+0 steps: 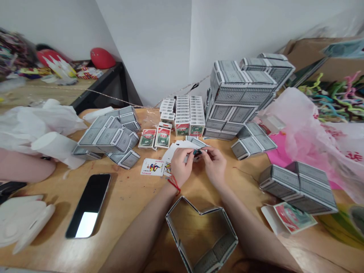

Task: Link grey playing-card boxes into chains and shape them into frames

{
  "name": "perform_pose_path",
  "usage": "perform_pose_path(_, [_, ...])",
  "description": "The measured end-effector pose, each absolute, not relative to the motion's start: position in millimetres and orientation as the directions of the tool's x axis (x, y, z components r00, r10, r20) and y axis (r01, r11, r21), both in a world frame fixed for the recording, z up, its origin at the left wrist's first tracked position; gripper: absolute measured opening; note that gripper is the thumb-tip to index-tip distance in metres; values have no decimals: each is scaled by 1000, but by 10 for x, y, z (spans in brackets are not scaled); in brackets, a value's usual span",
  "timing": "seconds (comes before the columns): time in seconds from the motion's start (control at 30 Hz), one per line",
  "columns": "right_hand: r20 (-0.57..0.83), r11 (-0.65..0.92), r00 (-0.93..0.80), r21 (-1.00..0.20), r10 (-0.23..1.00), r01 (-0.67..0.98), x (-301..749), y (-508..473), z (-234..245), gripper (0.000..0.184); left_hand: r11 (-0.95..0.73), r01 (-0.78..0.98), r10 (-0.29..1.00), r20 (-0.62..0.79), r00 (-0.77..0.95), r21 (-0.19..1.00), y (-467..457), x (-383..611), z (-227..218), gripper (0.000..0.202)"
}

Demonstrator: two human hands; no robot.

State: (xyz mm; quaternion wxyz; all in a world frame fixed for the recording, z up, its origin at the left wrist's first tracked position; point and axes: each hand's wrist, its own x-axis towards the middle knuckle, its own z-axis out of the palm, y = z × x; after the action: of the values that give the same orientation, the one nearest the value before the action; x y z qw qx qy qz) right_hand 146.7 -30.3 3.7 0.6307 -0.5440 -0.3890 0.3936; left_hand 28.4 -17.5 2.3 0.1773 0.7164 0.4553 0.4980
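Note:
My left hand [182, 162] and my right hand [214, 163] meet at the middle of the table, fingertips pinched together. Between them is something small and dark that I cannot make out. Loose playing cards [170, 151] lie fanned out under and behind my left hand. A joker card [152, 167] rests face up to the left of it. Closer to me, between my forearms, stands a heart-shaped frame [202, 213] of folded playing cards, open at the top.
Card boxes [182, 127] stand in rows at the back. Heart-shaped card blocks [239, 102] are stacked at the right, with more blocks [108, 132] at the left. A phone [89, 204] lies at left front, an opened card box [295, 217] at right. Plastic bags [307, 121] crowd the right edge.

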Motion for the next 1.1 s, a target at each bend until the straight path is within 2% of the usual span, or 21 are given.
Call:
perform_pose_path(0.17, [106,140,438,-989,893,-47,1476,-290,15,14,-545,487,824,542,164,682,-146,277,-8,17])
perform_pose_path(0.37, [79,119,435,-991,897,-65,1507,-270,-1,12,-551,494,823,535,190,673,-129,269,-46,25])
perform_pose_path(0.6, [102,145,451,-988,887,-60,1497,-267,-28,13,-504,481,856,490,167,717,-129,272,-42,17])
perform_pose_path(0.97, [141,170,458,-985,878,-24,1497,-265,-46,12,-457,474,889,398,225,753,-146,268,-32,31])
perform_pose_path(1.1, [130,159,460,-987,879,-25,1496,-265,-49,15,-413,491,911,357,207,767,-148,275,-20,29])
